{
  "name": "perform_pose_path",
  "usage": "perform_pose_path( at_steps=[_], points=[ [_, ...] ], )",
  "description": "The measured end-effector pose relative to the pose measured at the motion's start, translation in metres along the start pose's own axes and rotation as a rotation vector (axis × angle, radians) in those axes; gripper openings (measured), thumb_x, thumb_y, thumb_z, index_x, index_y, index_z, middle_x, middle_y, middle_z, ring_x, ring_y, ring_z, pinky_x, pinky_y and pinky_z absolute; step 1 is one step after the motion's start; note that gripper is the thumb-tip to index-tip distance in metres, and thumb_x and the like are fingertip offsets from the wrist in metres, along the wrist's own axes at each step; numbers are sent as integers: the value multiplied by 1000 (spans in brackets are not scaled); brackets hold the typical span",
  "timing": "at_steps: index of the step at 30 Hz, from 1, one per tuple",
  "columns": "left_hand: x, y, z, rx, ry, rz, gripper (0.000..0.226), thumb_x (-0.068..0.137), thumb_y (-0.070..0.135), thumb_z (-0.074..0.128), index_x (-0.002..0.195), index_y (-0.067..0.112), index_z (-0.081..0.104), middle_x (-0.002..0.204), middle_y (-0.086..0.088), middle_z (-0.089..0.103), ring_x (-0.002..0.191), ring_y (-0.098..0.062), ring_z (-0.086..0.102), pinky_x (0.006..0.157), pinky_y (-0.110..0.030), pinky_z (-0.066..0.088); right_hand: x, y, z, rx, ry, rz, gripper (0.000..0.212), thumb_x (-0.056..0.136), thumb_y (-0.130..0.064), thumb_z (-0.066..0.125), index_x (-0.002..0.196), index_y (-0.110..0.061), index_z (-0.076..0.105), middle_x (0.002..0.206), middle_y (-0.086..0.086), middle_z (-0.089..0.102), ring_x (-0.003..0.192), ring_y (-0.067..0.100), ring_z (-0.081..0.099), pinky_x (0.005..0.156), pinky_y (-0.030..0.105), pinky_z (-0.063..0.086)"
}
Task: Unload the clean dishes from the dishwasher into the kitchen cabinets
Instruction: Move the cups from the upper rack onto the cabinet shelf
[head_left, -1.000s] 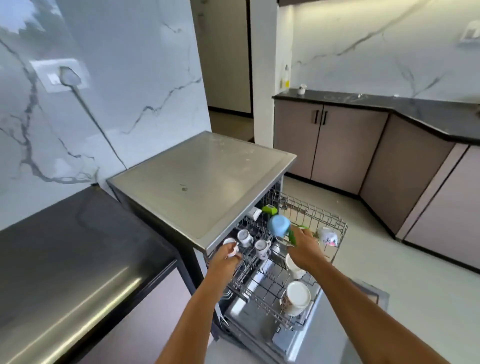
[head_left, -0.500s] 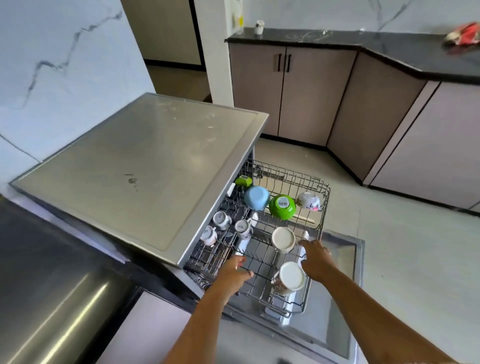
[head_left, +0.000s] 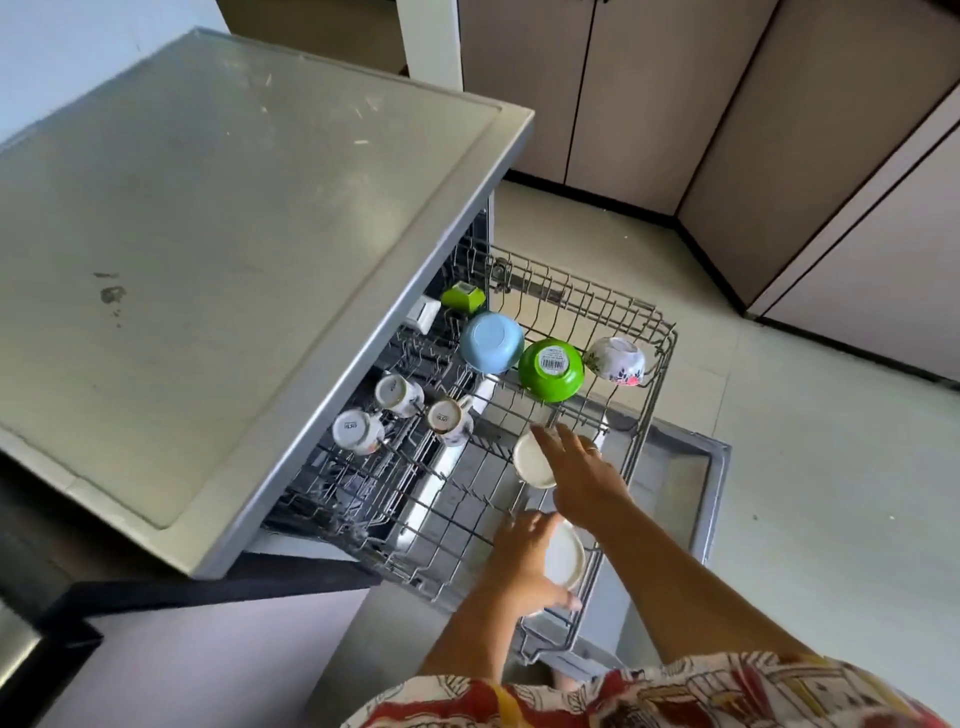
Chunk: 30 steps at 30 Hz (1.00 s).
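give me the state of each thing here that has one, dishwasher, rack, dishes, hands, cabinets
dishwasher door, open, folded down
upper rack, pulled out
blue bowl, upside down in rack
green bowl, upside down in rack
floral bowl, upside down, tilted
three cups, tipped, bases facing camera
near white bowl, gripped by left hand
far white bowl, in rack under right hand with straight fingers
cabinet doors, shut
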<state>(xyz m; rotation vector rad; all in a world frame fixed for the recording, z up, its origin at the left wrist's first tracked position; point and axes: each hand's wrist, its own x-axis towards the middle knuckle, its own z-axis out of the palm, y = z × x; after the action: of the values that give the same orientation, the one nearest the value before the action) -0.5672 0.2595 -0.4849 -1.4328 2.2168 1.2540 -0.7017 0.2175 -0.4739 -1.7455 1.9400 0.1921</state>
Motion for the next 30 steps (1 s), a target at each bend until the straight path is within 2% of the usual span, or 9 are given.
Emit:
perform_pose_path(
  at_steps=[4, 7, 10, 13, 16, 20, 24, 26, 30],
  points=[
    [14, -6, 7, 316, 0, 144, 97, 68, 22, 80, 143, 30, 17, 149, -2, 22, 134, -28, 29, 98, -44, 46, 27, 7, 10, -67, -51, -95, 98, 79, -5, 65, 150, -37, 5, 158, 8, 7, 140, 35, 22, 99, 50, 45],
    [21, -12, 9, 384, 22, 175, 99, 68, 19, 78, 142, 32, 14, 146, -4, 24, 127, -30, 39, 90, -43, 52, 38, 9, 18, -92, -47, -130, 96, 77, -5, 68, 148, -34, 11, 149, 11, 18, 134, 39, 31, 93, 49, 49],
    [20, -14, 10, 384, 80, 201, 96, 68, 18, 77, 142, 29, 17, 143, -6, 30, 124, -28, 43, 88, -41, 53, 44, 8, 17, -109, -44, -157, 90, 76, -6, 70, 146, -28, 19, 143, 11, 25, 129, 41, 37, 91, 48, 50],
    [15, -21, 8, 301, 130, 148, 90, 71, 23, 76, 141, 26, 19, 142, -6, 33, 126, -25, 42, 91, -39, 52, 48, 10, 3, -148, -81, -196, 89, 72, -10, 75, 143, -24, 24, 139, 12, 30, 123, 39, 43, 89, 47, 51],
    [4, -30, 5, 185, 197, 85, 90, 72, 35, 75, 135, 30, 11, 143, -2, 30, 126, -19, 44, 93, -31, 51, 48, 14, -12, -113, -107, -216, 90, 67, -13, 79, 140, -26, 28, 137, 11, 34, 120, 37, 47, 87, 49, 52],
    [-24, -32, -7, -146, 456, -85, 90, 65, 39, 78, 136, 29, 24, 132, 9, 36, 113, -6, 43, 91, -26, 48, 36, 13, -27, 13, -93, -217, 94, 61, -20, 84, 139, -26, 32, 134, 13, 40, 115, 38, 52, 90, 49, 51],
    [-54, -29, -28, -381, 647, -242, 86, 64, 33, 81, 134, 26, 32, 127, 6, 41, 110, -10, 44, 87, -30, 47, 13, 9, -37, 130, -36, -216, 96, 59, -27, 85, 139, -25, 32, 131, 14, 43, 115, 37, 52, 93, 44, 49],
    [-64, -30, -35, -450, 688, -292, 87, 63, 31, 82, 134, 24, 33, 128, 2, 43, 112, -16, 48, 91, -38, 49, 4, 9, -39, 218, -6, -207, 95, 57, -29, 86, 137, -25, 35, 130, 14, 45, 114, 34, 51, 92, 40, 47],
    [-101, -24, -47, -405, 734, -284, 90, 61, 32, 84, 135, 25, 33, 129, -4, 46, 113, -25, 52, 93, -44, 49, -29, 1, -47, 389, 73, -155, 96, 54, -31, 88, 135, -25, 38, 129, 9, 48, 113, 30, 50, 85, 31, 43]
  ],
)
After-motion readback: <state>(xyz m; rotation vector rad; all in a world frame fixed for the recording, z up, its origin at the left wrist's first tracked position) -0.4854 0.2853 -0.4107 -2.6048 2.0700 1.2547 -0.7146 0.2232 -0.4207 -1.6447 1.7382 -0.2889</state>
